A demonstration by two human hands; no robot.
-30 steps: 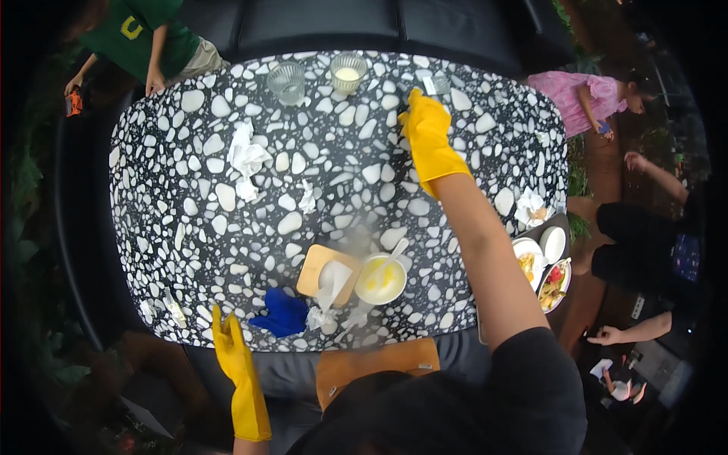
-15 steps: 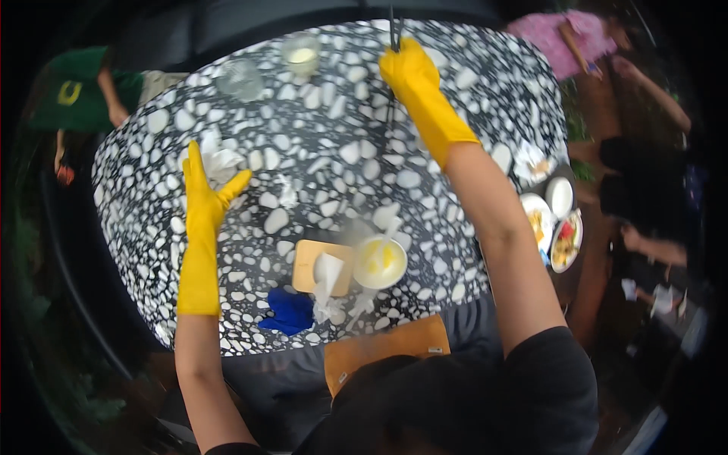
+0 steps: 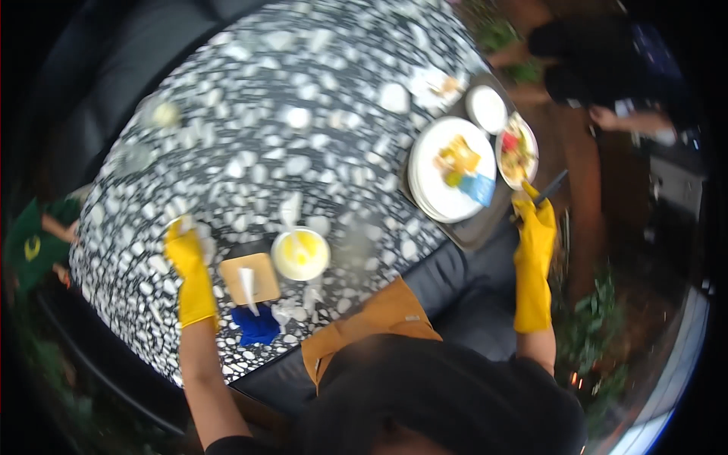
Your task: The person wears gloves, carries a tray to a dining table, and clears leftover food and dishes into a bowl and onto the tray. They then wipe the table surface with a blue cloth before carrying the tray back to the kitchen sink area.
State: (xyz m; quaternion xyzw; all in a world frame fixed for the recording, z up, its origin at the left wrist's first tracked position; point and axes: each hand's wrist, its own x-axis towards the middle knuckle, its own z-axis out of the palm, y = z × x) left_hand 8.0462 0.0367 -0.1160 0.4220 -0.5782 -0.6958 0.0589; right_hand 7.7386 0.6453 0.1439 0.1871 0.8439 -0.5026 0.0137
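My right hand [image 3: 535, 235], in a yellow rubber glove, is closed around dark chopsticks [image 3: 552, 188] just beyond the near right corner of a dark tray [image 3: 481, 233]. On that tray stand stacked white plates [image 3: 422, 186] with food scraps and a blue packet on top, and an oval dish [image 3: 534, 159] of leftovers. My left hand [image 3: 188, 254], gloved the same way, rests low over the table's left side with curled fingers; a whitish bit shows at them, too blurred to name. Right of it sit a tan square tissue box [image 3: 262, 274] and a white bowl [image 3: 282, 270] holding yellowish liquid.
A blue cloth [image 3: 255, 326] lies by the tissue box at the near edge. Farther left stand a clear glass [image 3: 136, 157] and one with pale contents [image 3: 164, 116]. A crumpled napkin [image 3: 432, 85] lies beside the tray. Other people [image 3: 34, 239] are at the left and far right.
My view has swung right. My right hand, holding the chopsticks, has come from the table's far side to beside the tray. My left hand's spread fingers have curled.
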